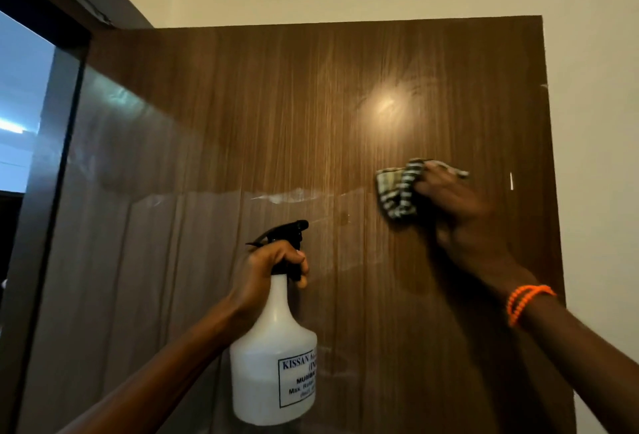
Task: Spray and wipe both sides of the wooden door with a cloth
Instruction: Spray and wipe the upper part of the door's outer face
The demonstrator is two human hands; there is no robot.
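The wooden door (242, 115) fills the view, brown with vertical grain, standing open with its top edge visible. My left hand (268, 266) grips the neck and trigger of a white spray bottle (273, 364) with a black nozzle aimed at the door. My right hand (453, 202) holds a checked cloth (397, 191) bunched against the upper right part of the door face. Wet streaks and a smear of spray (294, 196) run across the door at mid height, left of the cloth. An orange bead bracelet (525, 300) circles my right wrist.
The dark door frame (45, 157) stands at the left, with a bright opening (20, 105) beyond it. A cream wall (594, 122) lies right of the door's free edge and above it. A lamp's reflection (385, 105) glares on the door.
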